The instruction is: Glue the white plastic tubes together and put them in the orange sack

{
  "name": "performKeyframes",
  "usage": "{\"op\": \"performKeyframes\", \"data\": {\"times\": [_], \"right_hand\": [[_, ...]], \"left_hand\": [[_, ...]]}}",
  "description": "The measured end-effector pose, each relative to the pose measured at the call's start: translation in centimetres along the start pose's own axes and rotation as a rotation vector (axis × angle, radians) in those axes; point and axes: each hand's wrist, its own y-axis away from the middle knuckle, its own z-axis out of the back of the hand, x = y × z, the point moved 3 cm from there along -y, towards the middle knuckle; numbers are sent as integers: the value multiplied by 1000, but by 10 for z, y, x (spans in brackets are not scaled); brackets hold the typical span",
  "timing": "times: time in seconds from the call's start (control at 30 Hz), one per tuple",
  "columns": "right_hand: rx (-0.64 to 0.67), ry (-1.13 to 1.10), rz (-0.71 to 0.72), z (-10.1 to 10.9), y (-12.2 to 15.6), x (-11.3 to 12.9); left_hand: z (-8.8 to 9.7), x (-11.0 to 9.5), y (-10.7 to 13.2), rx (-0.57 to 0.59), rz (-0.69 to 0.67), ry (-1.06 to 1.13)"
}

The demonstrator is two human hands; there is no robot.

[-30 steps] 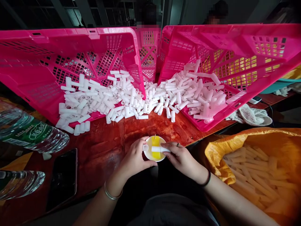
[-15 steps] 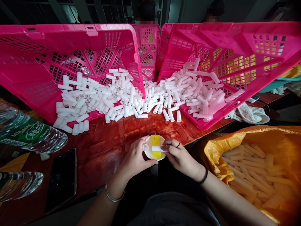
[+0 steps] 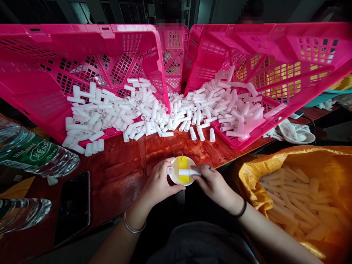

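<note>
Dark surroundings close in behind your reddish wooden desk (image 3: 121, 165). Its far edge carries a left pink crate (image 3: 82, 47) and a right pink crate (image 3: 275, 47), both tipped on their sides. Loose white tubes (image 3: 110, 113) spill from both towards the middle of the desk.

Off the near right corner, the orange sack (image 3: 253, 172) holds a good layer of longer pieces (image 3: 297, 194), so a fair share looks finished. Judging by the heaps in the crates, much more is left.

Two water bottles (image 3: 33, 154) and a phone (image 3: 73, 205) lie along the left edge, and a cloth (image 3: 294, 132) lies near the right edge.

At the near edge, a small dish (image 3: 176, 179) of yellow liquid sits between your hands. Your left hand (image 3: 156, 185) pinches a short tube (image 3: 170, 171) at the dish's rim. Your right hand (image 3: 214, 183) grips a longer tube (image 3: 188, 172), held level over the dish, with its end close to the short one.
</note>
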Motion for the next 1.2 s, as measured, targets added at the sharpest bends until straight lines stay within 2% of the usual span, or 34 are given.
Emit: {"op": "performKeyframes", "data": {"times": [0.1,0.17,0.27,0.37,0.47,0.6,0.77,0.87,0.93,1.03,1.07,1.1,1.13,1.17,1.2], "right_hand": [[17,101,191,-1,5,-3],[-5,70,255,-1,5,-6],[-127,-125,122,2,0,-6],[-212,-373,-91,9,-9,2],[-169,-500,-175,16,-17,16],[-32,-491,-187,25,-25,32],[22,-464,-164,30,-35,45],[-60,-317,-99,30,-42,49],[-136,-213,17,30,-46,53],[-163,-174,220,30,-52,63],[-138,-174,270,31,-54,67],[-101,-164,302,33,-54,71],[-56,-143,315,38,-52,74],[-11,-108,304,45,-48,75],[14,-60,267,57,-41,74]], "left_hand": [[1,-1,-1,-1,-28,-23],[6,-4,0,-15,-91,-60],[19,-10,0,-58,-128,-135],[34,-21,-2,-14,-134,-192],[43,-38,-3,27,-237,-287],[47,-60,-3,-1,-371,-482],[46,-79,1,-41,-363,-550],[43,-89,3,12,-241,-320],[38,-91,2,120,-34,36],[22,-94,7,422,443,734],[16,-97,11,536,573,920],[13,-101,13,625,645,1045],[11,-105,15,676,650,1088],[13,-106,15,683,591,1037],[17,-106,13,640,479,907]]}}
